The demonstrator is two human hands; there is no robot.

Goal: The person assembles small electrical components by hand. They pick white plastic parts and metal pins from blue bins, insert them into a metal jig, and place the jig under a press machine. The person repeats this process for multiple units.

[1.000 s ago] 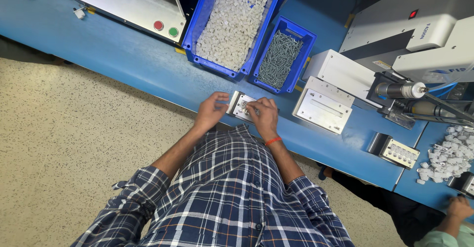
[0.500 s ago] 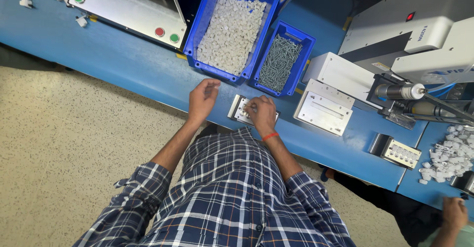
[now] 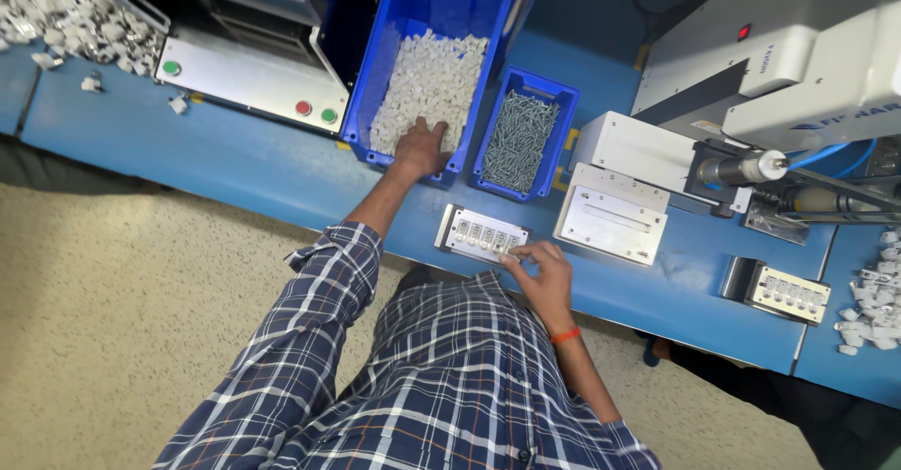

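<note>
Two blue bins [image 3: 375,76] [image 3: 554,90], two slotted metal fixtures [image 3: 481,235] [image 3: 786,293], two hands [image 3: 420,147] [image 3: 542,277].

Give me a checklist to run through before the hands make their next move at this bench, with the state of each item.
1. Left hand is in the large blue bin, on the small white parts: ok.
2. Left hand has a part gripped: cannot tell, the fingers hide it.
3. Right hand is at the near right corner of the small white fixture plate, fingertips touching it: ok.
4. Fixture plate lies flat on the blue bench, between the two hands: ok.
5. Every slot of the plate is filled: cannot tell, too small.
6. Smaller blue bin of screws stands beside the large one, untouched: ok.
</note>
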